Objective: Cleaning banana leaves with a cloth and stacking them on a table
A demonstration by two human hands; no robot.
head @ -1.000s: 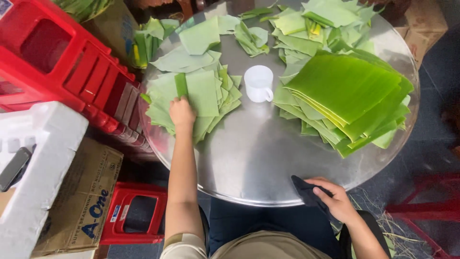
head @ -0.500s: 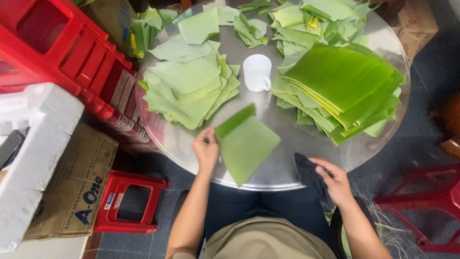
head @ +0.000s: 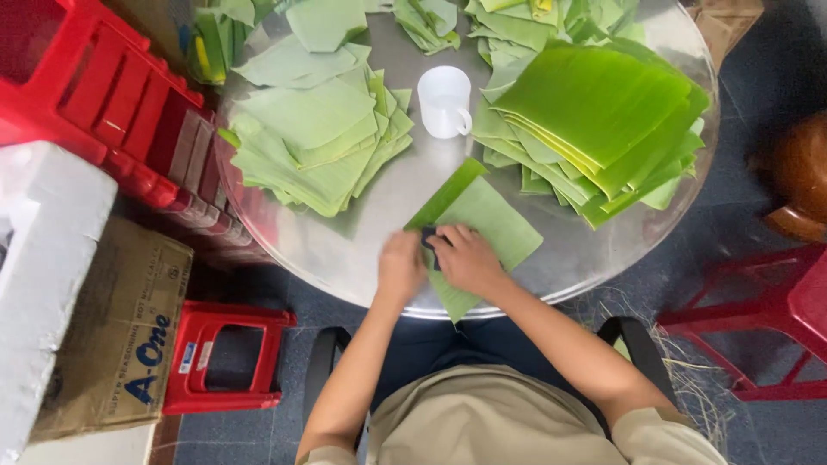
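— So where does the leaf piece (head: 482,228) lie against the hands?

— Low centre of the frame, flat on the round metal table (head: 345,250), its near corner hanging over the table's edge. Its long axis runs on a slant, from lower left up toward the upper right, with one long edge folded over in a darker strip. Both hands sit on its lower left part, so most of the leaf stretches up and to the right of the fingers.

— Which hand is doing what?

— The left hand (head: 401,263) rests palm down, fingers together, pressing at the leaf's left edge. The right hand (head: 465,257) is curled over a small dark thing (head: 428,238), likely a cloth or pad; I can't tell what exactly. Its fingers are bent and closed around it, on top of the leaf. The right hand lies further onto the leaf.

— Any containers?

— One white cup (head: 444,102) stands upright in the upper middle of the frame, between the pale leaf stack (head: 310,146) on the left and the brighter green stack (head: 594,112) on the right. I can't see anything in it. Red plastic stools (head: 95,95) crowd the upper left, a cardboard box (head: 112,336) the lower left.
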